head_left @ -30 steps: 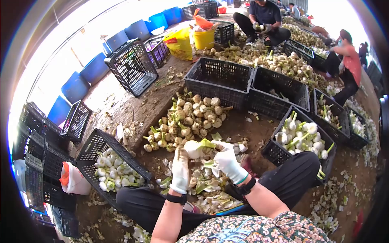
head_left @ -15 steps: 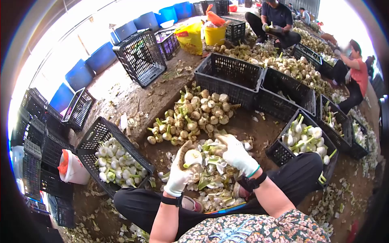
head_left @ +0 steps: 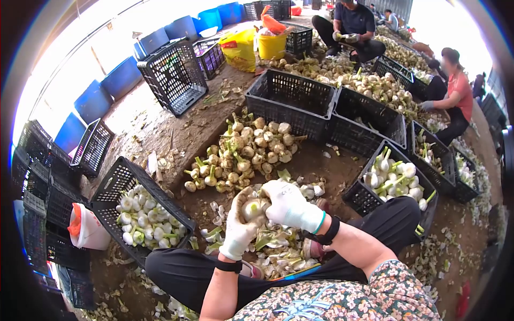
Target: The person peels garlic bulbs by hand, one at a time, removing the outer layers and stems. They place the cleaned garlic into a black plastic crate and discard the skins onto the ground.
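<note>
A garlic bulb (head_left: 254, 209) sits in my gloved left hand (head_left: 239, 227), whose fingers are wrapped round it. From the other side my gloved right hand (head_left: 292, 205) presses its closed fingers against the bulb's upper right; its fingertips are partly hidden. Loose garlic skins (head_left: 281, 247) lie under both hands, between my legs. Just beyond them is a heap of unpeeled garlic bulbs (head_left: 251, 152) with brown skins and short stems. Cleaned white bulbs (head_left: 144, 216) fill part of a black crate (head_left: 115, 184) on my left, and more white garlic (head_left: 396, 179) lies in a crate on my right.
Black crates (head_left: 292, 115) stand ahead, with others stacked at far left. A white bucket (head_left: 90, 227) is beside the left crate. Further off are a yellow bucket (head_left: 272, 47), a yellow bag (head_left: 239, 51) and a long garlic heap (head_left: 369, 85). Several people sit at upper right.
My right hand has moved left from the skins onto the bulb in my left hand. The view has shifted slightly, and the person in red at right has lowered an arm.
</note>
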